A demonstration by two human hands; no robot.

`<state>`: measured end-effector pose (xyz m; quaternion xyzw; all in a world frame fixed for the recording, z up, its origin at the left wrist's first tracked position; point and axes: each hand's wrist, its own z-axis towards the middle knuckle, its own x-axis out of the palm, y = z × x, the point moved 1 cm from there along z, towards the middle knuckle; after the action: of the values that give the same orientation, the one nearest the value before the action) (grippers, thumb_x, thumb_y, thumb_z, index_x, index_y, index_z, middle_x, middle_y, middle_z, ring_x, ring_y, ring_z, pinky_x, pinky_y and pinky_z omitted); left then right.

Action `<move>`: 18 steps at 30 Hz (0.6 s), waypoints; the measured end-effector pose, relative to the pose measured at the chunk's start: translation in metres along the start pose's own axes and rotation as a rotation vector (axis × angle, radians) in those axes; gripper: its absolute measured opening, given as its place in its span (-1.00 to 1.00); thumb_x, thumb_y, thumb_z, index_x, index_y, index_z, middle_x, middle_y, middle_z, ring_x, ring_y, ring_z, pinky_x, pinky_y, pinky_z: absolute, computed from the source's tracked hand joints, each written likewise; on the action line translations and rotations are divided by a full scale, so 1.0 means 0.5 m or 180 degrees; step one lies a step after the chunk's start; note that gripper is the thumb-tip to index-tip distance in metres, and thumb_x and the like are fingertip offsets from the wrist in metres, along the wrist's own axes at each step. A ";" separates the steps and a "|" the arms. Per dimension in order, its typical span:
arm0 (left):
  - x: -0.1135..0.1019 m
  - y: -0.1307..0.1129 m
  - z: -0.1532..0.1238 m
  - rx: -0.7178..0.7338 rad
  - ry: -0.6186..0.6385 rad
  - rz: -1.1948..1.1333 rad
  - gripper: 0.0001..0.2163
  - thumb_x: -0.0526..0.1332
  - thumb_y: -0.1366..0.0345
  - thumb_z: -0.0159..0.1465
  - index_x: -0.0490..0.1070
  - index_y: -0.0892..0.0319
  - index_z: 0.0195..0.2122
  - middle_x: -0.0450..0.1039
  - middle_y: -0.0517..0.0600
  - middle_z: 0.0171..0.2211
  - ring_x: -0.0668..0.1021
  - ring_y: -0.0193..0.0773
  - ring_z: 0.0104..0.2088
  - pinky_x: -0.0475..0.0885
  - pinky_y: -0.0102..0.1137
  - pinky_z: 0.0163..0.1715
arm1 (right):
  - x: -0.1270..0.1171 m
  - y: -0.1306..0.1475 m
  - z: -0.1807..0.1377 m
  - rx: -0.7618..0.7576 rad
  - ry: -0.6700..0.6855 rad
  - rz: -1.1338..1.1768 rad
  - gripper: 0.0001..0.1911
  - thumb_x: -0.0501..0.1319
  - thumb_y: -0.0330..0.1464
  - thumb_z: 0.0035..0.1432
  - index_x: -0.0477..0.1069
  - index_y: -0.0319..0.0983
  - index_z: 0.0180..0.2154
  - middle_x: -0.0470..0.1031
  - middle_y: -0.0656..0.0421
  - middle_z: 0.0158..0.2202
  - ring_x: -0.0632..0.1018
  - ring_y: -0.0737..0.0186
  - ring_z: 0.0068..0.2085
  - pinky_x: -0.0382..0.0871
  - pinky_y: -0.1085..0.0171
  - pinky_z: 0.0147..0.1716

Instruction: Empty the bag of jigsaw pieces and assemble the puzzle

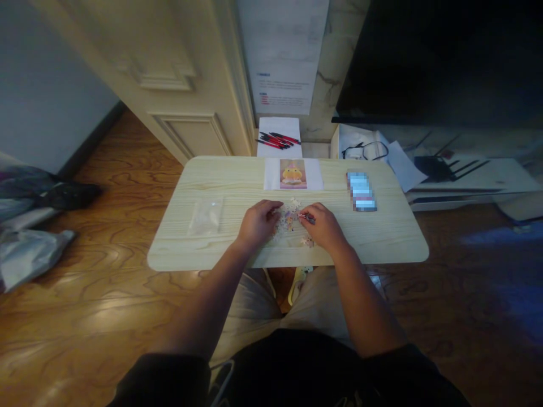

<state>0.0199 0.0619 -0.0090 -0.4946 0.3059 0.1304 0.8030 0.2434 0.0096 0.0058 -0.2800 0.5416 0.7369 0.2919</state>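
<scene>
A small heap of jigsaw puzzle pieces [289,219] lies near the front middle of the table, pale and purple-orange in colour. My left hand [258,225] rests at the heap's left side, its fingers bent and slightly apart, with nothing visible between them. On the other side, my right hand [323,225] is closed, thumb and fingertips pinching a small puzzle piece [302,216]. A few loose pieces [307,242] sit just below that hand. Behind the heap, a picture card [293,173] shows a yellow cartoon figure on a white sheet.
On the pale wooden table [233,175] are a clear plastic bag [206,216] at left and a lit phone [361,192] at right. Red and black pens [278,141] lie on paper beyond the far edge. A white box [358,141] with a cable stands behind.
</scene>
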 end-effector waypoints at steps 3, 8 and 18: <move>0.005 0.006 0.001 -0.0161 -0.0101 -0.0371 -0.72 0.27 0.30 0.31 0.56 0.10 0.04 0.62 0.03 -0.14 0.64 -0.25 -0.20 0.60 -0.32 -0.16 | 0.002 0.005 -0.006 -0.0039 0.0023 -0.0059 -0.86 0.27 -0.39 0.34 0.61 -0.18 -0.12 0.54 0.09 -0.12 0.53 0.13 -0.03 0.41 0.16 0.07; 0.017 0.009 0.001 -0.0453 -0.0063 -0.0777 -0.72 0.32 0.19 0.31 0.57 0.13 0.02 0.66 0.04 -0.17 0.67 -0.24 -0.25 0.62 -0.33 -0.20 | 0.006 0.014 -0.018 -0.0036 0.0142 -0.0108 -0.75 0.21 -0.40 0.38 0.62 -0.17 -0.01 0.55 0.08 -0.12 0.54 0.13 -0.04 0.43 0.15 0.06; 0.004 0.003 0.010 -0.0433 -0.0011 -0.0846 -0.71 0.32 0.24 0.30 0.56 0.11 0.04 0.66 0.03 -0.09 0.68 -0.24 -0.22 0.63 -0.29 -0.14 | 0.004 0.029 -0.027 0.0048 0.0316 0.0052 -0.78 0.21 -0.44 0.33 0.59 -0.18 -0.05 0.63 0.10 -0.11 0.57 0.12 -0.06 0.45 0.14 0.03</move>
<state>0.0223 0.0666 -0.0097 -0.5838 0.2267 0.0441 0.7784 0.2328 -0.0067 0.0099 -0.3096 0.5633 0.7203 0.2608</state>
